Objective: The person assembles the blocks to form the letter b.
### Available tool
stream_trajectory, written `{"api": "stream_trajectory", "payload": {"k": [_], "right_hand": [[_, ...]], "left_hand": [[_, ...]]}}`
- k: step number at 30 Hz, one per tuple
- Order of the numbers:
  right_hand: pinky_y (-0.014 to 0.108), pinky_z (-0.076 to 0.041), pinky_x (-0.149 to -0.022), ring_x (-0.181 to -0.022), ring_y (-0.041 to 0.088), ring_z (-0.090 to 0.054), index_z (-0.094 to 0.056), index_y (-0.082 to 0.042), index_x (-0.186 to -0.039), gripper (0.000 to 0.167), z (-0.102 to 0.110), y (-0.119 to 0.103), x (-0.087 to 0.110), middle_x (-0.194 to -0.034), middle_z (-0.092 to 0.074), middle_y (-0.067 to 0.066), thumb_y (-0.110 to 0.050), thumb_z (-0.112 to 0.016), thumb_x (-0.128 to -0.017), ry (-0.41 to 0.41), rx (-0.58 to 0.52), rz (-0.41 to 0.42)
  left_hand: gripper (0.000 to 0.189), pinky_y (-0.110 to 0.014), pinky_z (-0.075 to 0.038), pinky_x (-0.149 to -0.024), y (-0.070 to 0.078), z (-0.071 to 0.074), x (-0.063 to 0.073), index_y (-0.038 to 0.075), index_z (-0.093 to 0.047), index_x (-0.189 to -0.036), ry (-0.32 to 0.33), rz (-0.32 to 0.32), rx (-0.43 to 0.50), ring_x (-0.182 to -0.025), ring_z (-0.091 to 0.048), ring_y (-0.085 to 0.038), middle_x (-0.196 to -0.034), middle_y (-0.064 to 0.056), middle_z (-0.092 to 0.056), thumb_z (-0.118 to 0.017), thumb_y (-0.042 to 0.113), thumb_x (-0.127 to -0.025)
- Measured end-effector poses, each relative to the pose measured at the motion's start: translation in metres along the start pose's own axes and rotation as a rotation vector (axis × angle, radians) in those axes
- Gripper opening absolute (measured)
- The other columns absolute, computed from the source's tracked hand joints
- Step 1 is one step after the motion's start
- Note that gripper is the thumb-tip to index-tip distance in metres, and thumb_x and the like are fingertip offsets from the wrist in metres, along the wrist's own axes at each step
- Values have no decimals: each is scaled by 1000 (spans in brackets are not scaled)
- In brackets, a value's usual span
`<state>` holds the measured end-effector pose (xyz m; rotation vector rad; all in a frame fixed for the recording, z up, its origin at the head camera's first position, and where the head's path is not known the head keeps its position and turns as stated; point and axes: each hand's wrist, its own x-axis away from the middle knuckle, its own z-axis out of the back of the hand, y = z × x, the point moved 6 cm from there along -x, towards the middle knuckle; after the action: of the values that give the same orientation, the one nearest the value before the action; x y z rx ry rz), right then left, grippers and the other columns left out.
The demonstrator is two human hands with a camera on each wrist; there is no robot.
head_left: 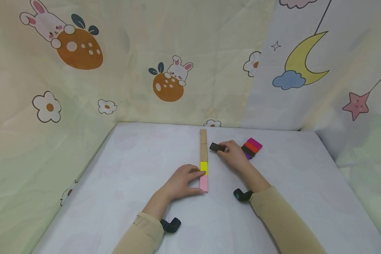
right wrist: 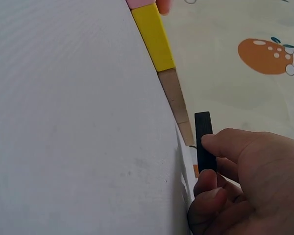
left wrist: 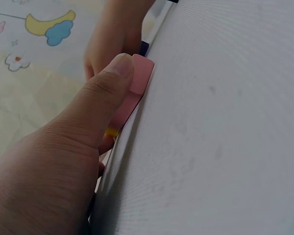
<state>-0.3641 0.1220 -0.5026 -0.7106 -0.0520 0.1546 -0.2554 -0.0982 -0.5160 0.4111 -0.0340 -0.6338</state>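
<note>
A straight row of narrow blocks lies on the white table, with a pink block (head_left: 204, 183) at the near end, then a yellow block (head_left: 204, 165) and two tan blocks (head_left: 203, 148). My left hand (head_left: 181, 181) lies along the row's left side, thumb touching the pink block's near end and index finger reaching over at the yellow block. To the right of the tan blocks, my right hand (head_left: 234, 155) pinches a black block (right wrist: 204, 132) between thumb and fingers. The black block is apart from the row, pointing left in the head view.
Right of my right hand lies a group of blocks, with magenta (head_left: 255, 143), red (head_left: 251, 147), black (head_left: 249, 151) and purple (head_left: 249, 156) ones side by side, partly covered by the hand. A printed cloth (head_left: 127, 70) hangs behind the table (head_left: 130, 151).
</note>
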Motion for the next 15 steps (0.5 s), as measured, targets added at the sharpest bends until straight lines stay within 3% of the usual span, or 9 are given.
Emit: {"api": "stream_trajectory", "payload": {"k": [15], "right_hand": [[50,-48,-103,-111,31,-55,-61,-14,-133,40,-7,-8,-12,-130,-55,16,-27,-63,-95,-36,56,16]], "left_hand": [[69,-36,-33,-119,-1,0,0,37,-52,-142,16,-15,-5,-134,-43,-14,-137,8,-52,-70,64,-81]]}}
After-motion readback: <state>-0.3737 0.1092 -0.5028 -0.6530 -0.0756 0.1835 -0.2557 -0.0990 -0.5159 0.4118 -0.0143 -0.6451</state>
